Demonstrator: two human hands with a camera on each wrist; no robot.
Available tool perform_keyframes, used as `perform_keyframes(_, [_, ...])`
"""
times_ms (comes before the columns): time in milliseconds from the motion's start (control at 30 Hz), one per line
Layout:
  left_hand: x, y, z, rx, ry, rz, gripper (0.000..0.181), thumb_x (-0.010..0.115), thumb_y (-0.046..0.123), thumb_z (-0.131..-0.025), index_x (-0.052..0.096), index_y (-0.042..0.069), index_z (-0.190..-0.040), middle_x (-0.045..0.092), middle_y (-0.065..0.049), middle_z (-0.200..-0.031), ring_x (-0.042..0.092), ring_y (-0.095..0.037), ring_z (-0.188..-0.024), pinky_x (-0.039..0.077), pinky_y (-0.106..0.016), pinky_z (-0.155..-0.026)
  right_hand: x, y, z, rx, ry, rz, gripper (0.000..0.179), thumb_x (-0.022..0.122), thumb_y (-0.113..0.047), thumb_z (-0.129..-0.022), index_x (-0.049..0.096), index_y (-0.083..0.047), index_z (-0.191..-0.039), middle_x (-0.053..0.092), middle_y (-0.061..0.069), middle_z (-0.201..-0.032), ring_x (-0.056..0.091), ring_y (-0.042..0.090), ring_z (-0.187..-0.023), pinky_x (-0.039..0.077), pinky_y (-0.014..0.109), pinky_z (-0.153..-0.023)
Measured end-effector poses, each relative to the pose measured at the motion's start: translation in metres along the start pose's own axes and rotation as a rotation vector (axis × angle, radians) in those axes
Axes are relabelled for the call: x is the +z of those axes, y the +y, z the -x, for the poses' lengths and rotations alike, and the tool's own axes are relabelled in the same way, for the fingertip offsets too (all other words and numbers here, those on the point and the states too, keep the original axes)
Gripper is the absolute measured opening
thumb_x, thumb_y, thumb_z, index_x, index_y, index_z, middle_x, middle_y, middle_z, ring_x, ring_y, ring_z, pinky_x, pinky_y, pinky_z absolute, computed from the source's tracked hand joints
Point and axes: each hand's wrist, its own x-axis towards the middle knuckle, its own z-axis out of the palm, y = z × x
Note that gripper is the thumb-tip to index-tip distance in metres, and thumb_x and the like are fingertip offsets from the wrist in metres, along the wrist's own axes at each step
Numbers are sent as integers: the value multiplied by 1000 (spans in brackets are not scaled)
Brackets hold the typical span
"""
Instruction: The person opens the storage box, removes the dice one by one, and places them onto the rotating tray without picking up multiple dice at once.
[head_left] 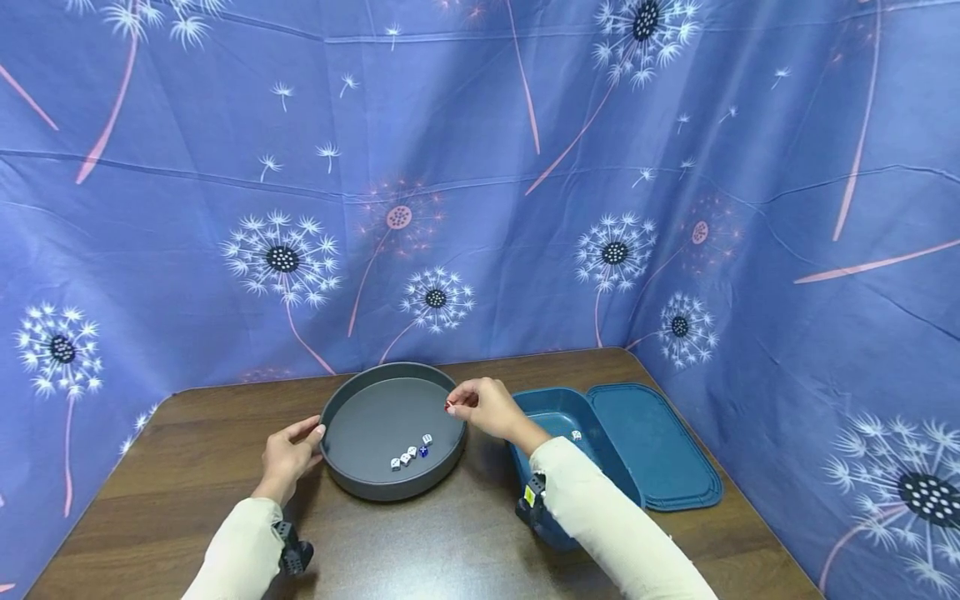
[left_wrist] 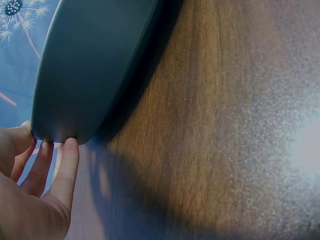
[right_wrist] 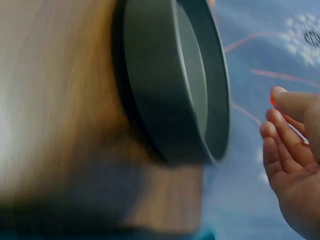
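A round dark grey pan (head_left: pixel 390 492) stands on the table, with several white dice (head_left: pixel 406 458) and a blue die (head_left: pixel 423 451) inside. At its left side, my left hand (head_left: pixel 288 458) holds the edge, the thumb at the rim and fingertips (left_wrist: pixel 71 142) against the outer wall. Over the pan's right rim, my right hand (head_left: pixel 487 407) pinches a small red die (head_left: pixel 448 406) between thumb and fingers. Only a red edge of that die (right_wrist: pixel 272 96) shows in the right wrist view. Right of the pan, a teal container (head_left: pixel 622 467) holds a white die (head_left: pixel 576 435).
A teal lid (head_left: pixel 656 446) lies flat to the right of the container, near the table's right edge. The wooden table (head_left: pixel 390 550) ends at a blue curtain (head_left: pixel 487 167) behind and at the sides. My right forearm crosses above the container, hiding part of it.
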Motion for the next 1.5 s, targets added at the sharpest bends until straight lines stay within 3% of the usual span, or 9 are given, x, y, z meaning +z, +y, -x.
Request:
perform_keyframes(400, [0,0,-1,0,-7,26,41,57,14,-97,52,-4,-133,48,-29,-134,61,-8,-82,61,-27,-75,69,-19,-13,-31,158,19,5,74,-9,-83,74,-8,-88,66,-1,-78,56,2,-67,50,12,-60])
perform_keyframes(567, [0,0,0,-10,-5,21,41,57,15,-97,52,-4,-133,47,-29,-134,61,-8,-83,61,-27,-76,93,-21,-11,2,206,-25,5,75,-6,-82,73,-5,-85,68,1,-75,57,3,-65,50,11,-58])
perform_keyframes(700, [0,0,0,-8,-3,25,41,57,15,-97,52,-4,-133,48,-29,-134,61,-7,-81,61,-27,-75,106,-19,-9,62,189,-52,4,75,-7,-82,73,-3,-84,67,-1,-71,53,0,-63,48,10,-57])
perform_keyframes(967, [0,1,1,8,-3,34,41,57,13,-97,52,-6,-133,48,-30,-132,61,-7,-81,61,-25,-73,116,-16,-9,151,155,11,3,76,-8,-80,75,-6,-83,65,-6,-67,49,-4,-59,44,10,-55])
perform_keyframes(1500, [-1,1,2,-2,-12,25,41,56,13,-98,51,-5,-134,48,-30,-133,63,-17,-92,60,-26,-75,122,-20,-6,150,157,239,5,79,-14,-77,76,-14,-81,61,-12,-60,48,0,-57,39,15,-50])
